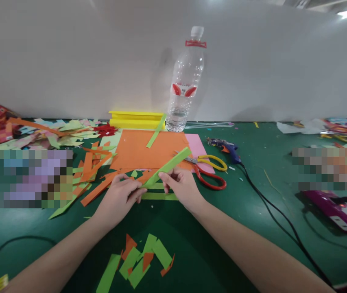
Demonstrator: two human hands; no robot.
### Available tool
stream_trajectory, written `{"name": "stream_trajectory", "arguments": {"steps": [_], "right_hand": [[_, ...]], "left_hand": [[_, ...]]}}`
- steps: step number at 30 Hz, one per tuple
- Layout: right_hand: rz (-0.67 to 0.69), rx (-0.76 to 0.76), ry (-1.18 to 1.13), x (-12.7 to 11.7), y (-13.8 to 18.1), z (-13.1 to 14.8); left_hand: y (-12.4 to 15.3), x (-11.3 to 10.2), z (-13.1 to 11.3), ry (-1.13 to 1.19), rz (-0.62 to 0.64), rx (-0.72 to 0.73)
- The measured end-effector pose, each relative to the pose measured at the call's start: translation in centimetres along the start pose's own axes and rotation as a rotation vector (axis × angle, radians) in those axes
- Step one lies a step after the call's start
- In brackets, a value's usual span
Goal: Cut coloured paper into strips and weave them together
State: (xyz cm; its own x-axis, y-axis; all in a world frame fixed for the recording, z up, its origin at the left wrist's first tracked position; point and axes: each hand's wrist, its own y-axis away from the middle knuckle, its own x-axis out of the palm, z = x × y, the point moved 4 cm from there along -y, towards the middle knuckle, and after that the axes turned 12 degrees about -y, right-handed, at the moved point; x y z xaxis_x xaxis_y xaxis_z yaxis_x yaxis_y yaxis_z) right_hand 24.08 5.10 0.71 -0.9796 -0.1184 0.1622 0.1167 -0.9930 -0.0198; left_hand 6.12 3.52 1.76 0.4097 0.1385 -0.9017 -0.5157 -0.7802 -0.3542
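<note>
A light green paper strip (170,165) is stretched slantwise between my two hands, rising to the right. My left hand (123,194) pinches its lower end, and my right hand (181,187) grips it nearer the middle between thumb and fingers. Below and behind them, more green strips (158,196) lie flat on the table. Just beyond is an orange paper sheet (142,148) with a short green strip (156,132) on top. Scissors (211,171) with one red and one yellow handle rest to the right of my right hand, their blades partly hidden by the held strip.
A clear plastic bottle (187,73) stands against the white wall beside a folded yellow piece (136,120). A blue glue gun (228,150) trails a black cord rightward. Orange strips (89,167) pile up at left, scraps (141,260) lie in front, and a purple power strip (338,211) sits right.
</note>
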Motion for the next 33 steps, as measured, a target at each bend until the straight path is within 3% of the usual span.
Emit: {"name": "stream_trajectory", "arguments": {"steps": [8, 14, 18, 24, 33], "right_hand": [[0.067, 0.052, 0.061, 0.7, 0.4, 0.2], [0.137, 0.067, -0.043, 1.9, 1.0, -0.2], [0.184, 0.022, -0.059, 2.0, 0.9, 0.1], [0.09, -0.013, 0.039, 0.8, 0.3, 0.8], [-0.051, -0.017, 0.111, -0.6, -0.6, 0.8]], "left_hand": [[0.3, -0.9, 0.2, -0.21, -0.18, -0.077], [0.4, -1.0, -1.0, -0.216, -0.218, -0.001], [0.5, -0.6, -0.6, -0.188, -0.198, 0.012], [0.3, -0.7, 0.9, -0.172, -0.115, -0.047], [0.0, -0.7, 2.5, -0.252, -0.106, -0.025]]}}
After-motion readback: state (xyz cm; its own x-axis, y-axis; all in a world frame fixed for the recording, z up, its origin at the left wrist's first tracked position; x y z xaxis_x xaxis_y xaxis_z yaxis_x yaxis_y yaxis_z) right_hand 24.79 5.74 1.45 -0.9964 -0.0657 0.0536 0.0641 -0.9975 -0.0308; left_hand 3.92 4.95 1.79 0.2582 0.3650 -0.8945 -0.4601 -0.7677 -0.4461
